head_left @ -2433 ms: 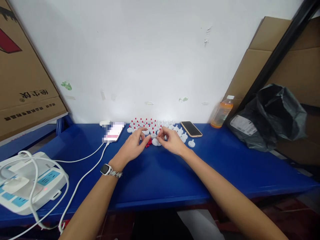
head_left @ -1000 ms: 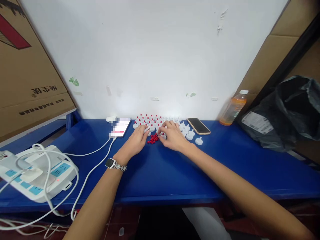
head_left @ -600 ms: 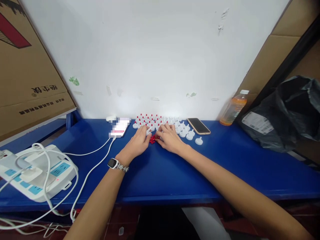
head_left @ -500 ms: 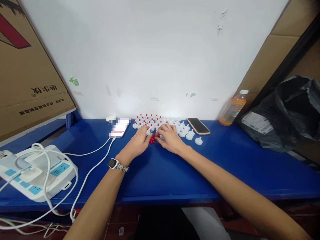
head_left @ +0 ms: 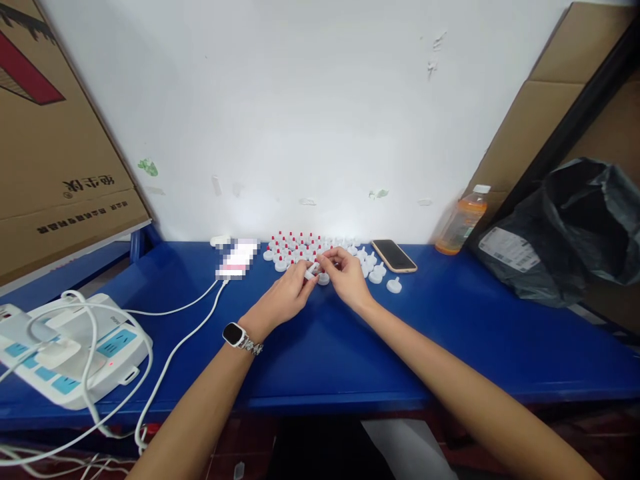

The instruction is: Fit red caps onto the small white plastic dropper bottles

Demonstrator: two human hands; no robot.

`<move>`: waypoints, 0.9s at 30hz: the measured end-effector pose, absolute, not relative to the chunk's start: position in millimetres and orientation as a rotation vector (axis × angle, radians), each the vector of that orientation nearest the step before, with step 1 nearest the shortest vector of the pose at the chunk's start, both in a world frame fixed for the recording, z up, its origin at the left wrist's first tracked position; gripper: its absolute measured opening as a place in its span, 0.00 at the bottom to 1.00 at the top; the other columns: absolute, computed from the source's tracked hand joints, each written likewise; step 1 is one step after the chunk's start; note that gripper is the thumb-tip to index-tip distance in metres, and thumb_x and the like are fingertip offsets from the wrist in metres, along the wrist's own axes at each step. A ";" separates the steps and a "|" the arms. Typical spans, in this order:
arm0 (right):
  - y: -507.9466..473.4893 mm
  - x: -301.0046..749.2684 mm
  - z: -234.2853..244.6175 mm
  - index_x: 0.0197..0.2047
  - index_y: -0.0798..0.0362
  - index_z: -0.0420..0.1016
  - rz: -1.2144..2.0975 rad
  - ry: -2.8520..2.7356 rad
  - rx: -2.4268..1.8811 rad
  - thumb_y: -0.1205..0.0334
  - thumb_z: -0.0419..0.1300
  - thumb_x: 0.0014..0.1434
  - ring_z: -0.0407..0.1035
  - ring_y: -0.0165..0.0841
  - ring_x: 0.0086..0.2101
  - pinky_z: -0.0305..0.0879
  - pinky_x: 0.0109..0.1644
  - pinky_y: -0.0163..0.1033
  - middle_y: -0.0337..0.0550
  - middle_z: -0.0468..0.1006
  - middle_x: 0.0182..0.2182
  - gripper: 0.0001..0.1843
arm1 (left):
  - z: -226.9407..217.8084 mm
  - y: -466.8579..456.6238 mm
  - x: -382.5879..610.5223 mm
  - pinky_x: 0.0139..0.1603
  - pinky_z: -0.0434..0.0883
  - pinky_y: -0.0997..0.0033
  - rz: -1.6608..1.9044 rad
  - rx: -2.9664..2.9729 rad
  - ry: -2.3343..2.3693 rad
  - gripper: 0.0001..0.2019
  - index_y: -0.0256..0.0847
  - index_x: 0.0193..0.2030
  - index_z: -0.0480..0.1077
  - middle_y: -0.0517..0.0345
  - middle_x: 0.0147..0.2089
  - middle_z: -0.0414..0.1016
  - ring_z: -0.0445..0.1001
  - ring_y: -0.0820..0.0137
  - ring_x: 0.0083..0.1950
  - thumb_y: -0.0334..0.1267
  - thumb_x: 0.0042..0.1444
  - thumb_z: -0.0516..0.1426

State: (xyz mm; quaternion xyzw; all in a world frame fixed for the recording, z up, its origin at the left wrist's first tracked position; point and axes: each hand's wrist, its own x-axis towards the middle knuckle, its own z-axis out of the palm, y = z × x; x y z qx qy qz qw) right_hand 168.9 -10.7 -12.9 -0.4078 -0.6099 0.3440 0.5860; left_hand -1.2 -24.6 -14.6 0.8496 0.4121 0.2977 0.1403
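Note:
My left hand (head_left: 290, 293), with a watch on its wrist, pinches a small white plastic piece (head_left: 312, 269) just above the blue table (head_left: 320, 347). My right hand (head_left: 346, 275) meets it fingertip to fingertip, its fingers pinched on something small that I cannot make out. Behind the hands stand rows of white pieces with red tips (head_left: 295, 245). Plain white pieces (head_left: 376, 272) lie to the right of them. Any loose red bits beneath the hands are hidden.
A phone on a white cable (head_left: 238, 259) lies left of the pieces, a dark phone (head_left: 394, 255) to their right. A white power strip with cables (head_left: 65, 347) sits at the near left. An orange bottle (head_left: 460, 221), a black bag (head_left: 555, 233) and cardboard boxes (head_left: 45, 133) flank the table.
Both hands have lifted off the pile of red bits and come together, the left now holding a white piece. The camera has tilted slightly.

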 end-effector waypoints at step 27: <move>-12.6 151.0 -3.2 0.32 0.50 0.66 0.650 -1.510 -0.869 0.50 0.60 0.59 0.64 0.30 0.27 0.64 0.33 0.36 0.36 0.70 0.27 0.13 | -9.7 -17.8 -3.5 0.57 0.69 0.53 1.010 2.429 1.071 0.21 0.41 0.65 0.56 0.42 0.56 0.69 0.71 0.58 0.55 0.45 0.70 0.44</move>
